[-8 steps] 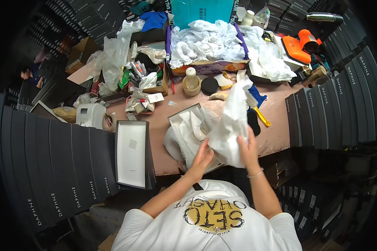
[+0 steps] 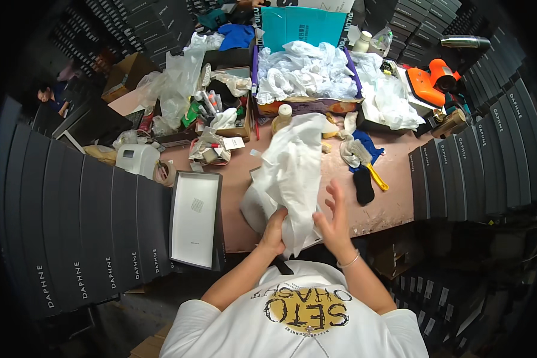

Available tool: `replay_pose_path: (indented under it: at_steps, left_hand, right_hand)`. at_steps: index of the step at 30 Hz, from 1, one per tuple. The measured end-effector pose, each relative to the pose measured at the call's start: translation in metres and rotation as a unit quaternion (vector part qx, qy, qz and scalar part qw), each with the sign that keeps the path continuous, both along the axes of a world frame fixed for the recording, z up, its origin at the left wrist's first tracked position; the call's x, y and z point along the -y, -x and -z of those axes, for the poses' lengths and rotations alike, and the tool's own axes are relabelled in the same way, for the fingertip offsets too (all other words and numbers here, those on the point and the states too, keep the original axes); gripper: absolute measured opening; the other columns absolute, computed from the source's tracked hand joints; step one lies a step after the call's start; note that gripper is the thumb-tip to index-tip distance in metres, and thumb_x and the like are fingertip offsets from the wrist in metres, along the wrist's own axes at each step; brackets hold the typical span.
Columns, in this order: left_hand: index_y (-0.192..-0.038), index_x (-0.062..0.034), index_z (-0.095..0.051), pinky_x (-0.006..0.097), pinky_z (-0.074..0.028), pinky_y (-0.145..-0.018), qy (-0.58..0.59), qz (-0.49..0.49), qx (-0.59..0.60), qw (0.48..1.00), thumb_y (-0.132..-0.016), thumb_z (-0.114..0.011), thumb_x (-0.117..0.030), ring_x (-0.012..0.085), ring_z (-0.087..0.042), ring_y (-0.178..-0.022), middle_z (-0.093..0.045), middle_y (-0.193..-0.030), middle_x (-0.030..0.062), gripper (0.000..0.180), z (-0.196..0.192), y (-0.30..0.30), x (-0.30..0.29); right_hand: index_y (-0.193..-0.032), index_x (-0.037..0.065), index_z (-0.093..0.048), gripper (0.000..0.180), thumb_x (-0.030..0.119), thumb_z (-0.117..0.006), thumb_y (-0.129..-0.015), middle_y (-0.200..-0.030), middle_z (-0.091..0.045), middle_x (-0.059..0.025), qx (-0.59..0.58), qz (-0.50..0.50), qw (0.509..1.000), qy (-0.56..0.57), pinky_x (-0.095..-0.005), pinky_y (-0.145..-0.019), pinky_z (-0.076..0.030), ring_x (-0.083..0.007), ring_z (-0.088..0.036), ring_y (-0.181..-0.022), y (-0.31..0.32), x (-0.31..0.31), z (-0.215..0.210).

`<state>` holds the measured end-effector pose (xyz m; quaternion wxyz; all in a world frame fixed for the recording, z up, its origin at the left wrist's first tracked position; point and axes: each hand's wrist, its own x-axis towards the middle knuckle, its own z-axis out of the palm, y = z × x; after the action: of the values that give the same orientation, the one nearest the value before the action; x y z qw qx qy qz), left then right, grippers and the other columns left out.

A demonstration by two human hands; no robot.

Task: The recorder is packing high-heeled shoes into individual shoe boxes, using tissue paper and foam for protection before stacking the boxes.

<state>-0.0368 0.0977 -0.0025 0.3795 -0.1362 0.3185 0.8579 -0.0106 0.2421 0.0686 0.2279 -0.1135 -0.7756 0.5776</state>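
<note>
A long sheet of white tissue paper (image 2: 293, 164) stands up in front of me over the table. My left hand (image 2: 273, 232) is closed round its lower left edge. To the right of the paper my right hand (image 2: 335, 224) is raised, fingers apart, holding nothing; whether its thumb brushes the paper I cannot tell. Whether anything is wrapped inside the paper is hidden. Behind it, the open shoe box is almost wholly covered, with a rounded grey thing (image 2: 252, 209) showing at its left. An upturned dark box lid with a white inside (image 2: 196, 212) lies farther left.
Stacks of dark shoe boxes (image 2: 110, 221) wall the left side, and more boxes (image 2: 459, 167) the right. A yellow-handled brush (image 2: 377, 178) lies near a black oval pad (image 2: 363, 186). At the back stand a carton of crumpled paper (image 2: 304, 107) and an orange tool (image 2: 426, 86).
The tissue paper has swung left and now covers the shoe box and the pale shoe in it. My right hand has let go of the paper; my left hand has gripped its lower end.
</note>
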Motion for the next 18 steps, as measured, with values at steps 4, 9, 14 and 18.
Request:
replay_pose_path:
  at_steps: [4,9,14,18]
  left_hand:
    - [-0.132,-0.0038,-0.043,0.033,-0.046,-0.096,-0.015,0.007,-0.014,1.000,-0.092,-0.048,-0.042,0.0179,-0.056,-0.112,-0.055,-0.126,0.0091,0.056,0.005,-0.014,0.028]
    - [-0.140,-0.0044,-0.034,0.042,-0.042,-0.102,-0.033,-0.019,-0.064,0.997,-0.085,-0.052,-0.059,0.0276,-0.052,-0.119,-0.048,-0.134,0.0130,0.079,0.026,-0.012,0.070]
    - [-0.133,0.0003,-0.042,0.032,-0.046,-0.093,0.121,0.057,-0.162,0.978,-0.081,-0.068,-0.044,0.0181,-0.056,-0.109,-0.055,-0.122,0.0083,0.074,0.028,-0.008,0.114]
    - [-0.126,0.0013,-0.052,0.029,-0.044,-0.091,0.215,0.202,-0.305,0.905,-0.088,-0.064,-0.031,0.0136,-0.056,-0.105,-0.062,-0.114,0.0086,0.052,0.001,-0.001,0.116]
  right_hand:
    - [-0.103,-0.003,-0.063,0.034,0.027,-0.064,-0.089,-0.080,-0.066,-0.0104,0.262,-0.249,0.929,0.078,-0.0288,-0.061,-0.049,-0.0176,-0.062,-0.069,0.020,-0.019,0.025]
    - [-0.096,-0.001,-0.064,0.022,0.019,-0.066,-0.087,-0.083,-0.065,-0.0138,0.178,-0.406,0.889,-0.117,-0.0320,-0.062,-0.048,-0.0206,-0.061,-0.069,-0.031,0.011,0.052]
    - [-0.098,-0.001,-0.063,0.028,0.023,-0.067,-0.085,-0.086,-0.065,-0.0166,0.091,-0.296,0.936,-0.167,-0.0322,-0.065,-0.048,-0.0257,-0.060,-0.068,-0.006,-0.027,-0.030]
    - [-0.112,-0.001,-0.060,0.040,0.024,-0.070,-0.083,-0.096,-0.067,-0.0128,0.201,-0.421,0.873,-0.140,-0.0301,-0.074,-0.048,-0.0208,-0.063,-0.084,0.025,-0.031,-0.074]
